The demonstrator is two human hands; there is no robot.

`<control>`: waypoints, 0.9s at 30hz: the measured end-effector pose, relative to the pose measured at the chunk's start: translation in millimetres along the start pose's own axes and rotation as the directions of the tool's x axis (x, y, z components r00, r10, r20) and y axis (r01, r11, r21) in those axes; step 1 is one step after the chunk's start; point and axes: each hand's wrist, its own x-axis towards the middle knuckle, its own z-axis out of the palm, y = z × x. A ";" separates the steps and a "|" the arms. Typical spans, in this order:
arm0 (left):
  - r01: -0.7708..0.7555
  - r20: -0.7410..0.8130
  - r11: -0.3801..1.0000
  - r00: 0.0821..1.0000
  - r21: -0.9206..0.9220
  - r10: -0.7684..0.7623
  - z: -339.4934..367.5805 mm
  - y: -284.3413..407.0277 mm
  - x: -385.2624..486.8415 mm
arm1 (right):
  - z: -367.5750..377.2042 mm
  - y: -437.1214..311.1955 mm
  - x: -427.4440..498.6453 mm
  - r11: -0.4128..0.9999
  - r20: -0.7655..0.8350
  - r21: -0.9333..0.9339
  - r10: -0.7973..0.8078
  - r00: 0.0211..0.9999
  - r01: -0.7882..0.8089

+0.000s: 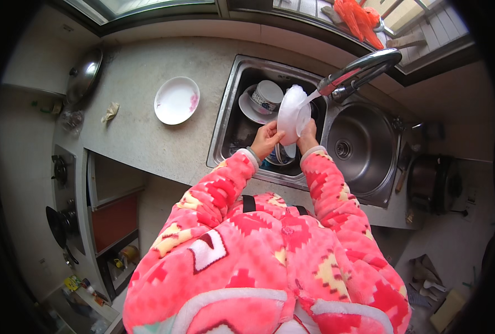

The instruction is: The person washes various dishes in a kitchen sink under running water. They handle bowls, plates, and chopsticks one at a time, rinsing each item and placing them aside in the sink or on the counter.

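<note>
Tilted on its edge over the left sink basin (229, 137), a white bowl (289, 119) is gripped between my two hands. My left hand (267, 140) pinches its near left rim with thumb and fingers. My right hand (308, 136) holds the other side, its fingers partly hidden behind the bowl. Water runs from the chrome faucet (358, 71) onto the bowl. Inside the basin, a patterned bowl (269, 92) rests on a white plate (247, 104). More blue-patterned dishes (288, 154) lie beneath my hands, partly covered.
On the counter (130, 83) to the left are a white plate with pink flowers (176, 101) and a crumpled scrap (110, 112). A round steel basin (362, 146) adjoins on the right, with a dark rice cooker (433, 183) beyond. A metal lid (85, 75) leans against the left wall.
</note>
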 end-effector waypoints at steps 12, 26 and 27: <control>-0.340 0.310 0.254 0.939 0.905 0.151 10.8 -16.8 -5.5 | 28.8 -46.3 -88.5 0.958 0.173 -0.278 -0.028 0.985 0.076; -0.061 0.026 0.388 0.995 0.920 0.096 -22.6 -81.2 39.5 | 6.7 -49.2 -148.6 0.815 0.108 -0.561 -0.101 0.989 0.145; -0.044 -0.035 0.503 0.989 0.863 0.146 -22.6 -82.3 46.9 | 4.4 -50.5 -149.7 0.828 0.117 -0.544 -0.087 0.989 0.137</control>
